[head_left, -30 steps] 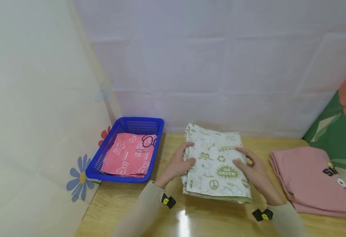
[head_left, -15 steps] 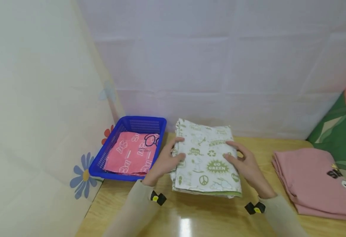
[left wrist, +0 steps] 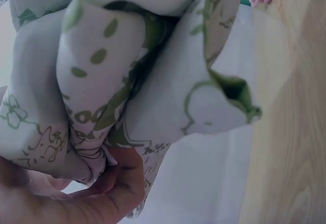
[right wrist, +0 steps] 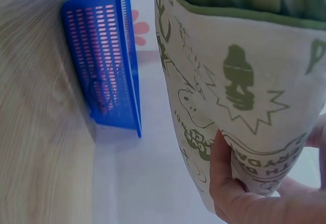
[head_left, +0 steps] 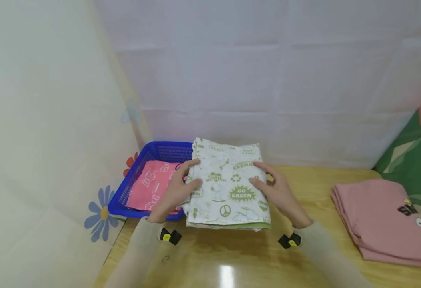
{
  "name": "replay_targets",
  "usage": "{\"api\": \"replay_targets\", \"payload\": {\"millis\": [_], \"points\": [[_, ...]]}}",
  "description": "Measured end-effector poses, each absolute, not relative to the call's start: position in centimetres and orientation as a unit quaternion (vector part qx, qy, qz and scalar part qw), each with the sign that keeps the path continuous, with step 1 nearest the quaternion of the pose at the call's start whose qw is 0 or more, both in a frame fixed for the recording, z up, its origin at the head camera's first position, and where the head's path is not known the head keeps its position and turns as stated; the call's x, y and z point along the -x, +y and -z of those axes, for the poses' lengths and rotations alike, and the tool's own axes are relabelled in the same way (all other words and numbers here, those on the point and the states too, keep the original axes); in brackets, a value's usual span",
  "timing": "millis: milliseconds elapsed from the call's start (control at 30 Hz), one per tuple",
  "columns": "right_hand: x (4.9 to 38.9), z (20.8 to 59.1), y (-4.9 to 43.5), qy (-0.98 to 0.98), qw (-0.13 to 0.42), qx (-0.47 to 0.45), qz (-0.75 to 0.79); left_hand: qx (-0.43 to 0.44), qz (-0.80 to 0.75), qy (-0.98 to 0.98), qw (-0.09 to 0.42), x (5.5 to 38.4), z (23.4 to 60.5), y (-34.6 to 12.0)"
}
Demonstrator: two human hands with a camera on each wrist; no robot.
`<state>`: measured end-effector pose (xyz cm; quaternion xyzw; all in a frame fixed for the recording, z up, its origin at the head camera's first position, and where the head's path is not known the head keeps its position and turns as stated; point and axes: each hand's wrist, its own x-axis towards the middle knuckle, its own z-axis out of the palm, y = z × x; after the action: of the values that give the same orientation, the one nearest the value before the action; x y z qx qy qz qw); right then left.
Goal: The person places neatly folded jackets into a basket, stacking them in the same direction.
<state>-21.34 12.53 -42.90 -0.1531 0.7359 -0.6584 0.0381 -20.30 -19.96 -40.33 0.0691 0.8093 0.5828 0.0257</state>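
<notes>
White folded cloth with green print [head_left: 228, 186], held above the pale wooden worktop [head_left: 264, 268], was between the left hand [head_left: 175, 190] and the right hand [head_left: 281, 196], whose curled fingers pinched its side edges, its longer axis pointing forward, the left hand being nearer to the blue plastic basket [head_left: 142, 214].

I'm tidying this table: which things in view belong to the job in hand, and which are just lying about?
Probably part of the job:
White-and-green folded cloth, held between left hand and right hand
Blue basket, partly behind that cloth in the head view
Bright pink cloth inside the basket

Apparently just lying about:
Dusky-pink folded cloth at far right, untouched on the table
</notes>
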Motion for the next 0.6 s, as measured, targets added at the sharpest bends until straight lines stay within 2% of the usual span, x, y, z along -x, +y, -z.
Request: {"api": "replay_targets", "payload": {"millis": [367,600], "points": [[22.8,41.5,8.9,0.727,0.037,0.177,0.662,-0.058,-0.553,0.831,0.009,21.1,38.7,-23.6],[23.9,41.0,6.5,0.716,0.047,0.18,0.673,-0.04,-0.571,0.82,0.023,21.0,37.6,-25.8]]}}
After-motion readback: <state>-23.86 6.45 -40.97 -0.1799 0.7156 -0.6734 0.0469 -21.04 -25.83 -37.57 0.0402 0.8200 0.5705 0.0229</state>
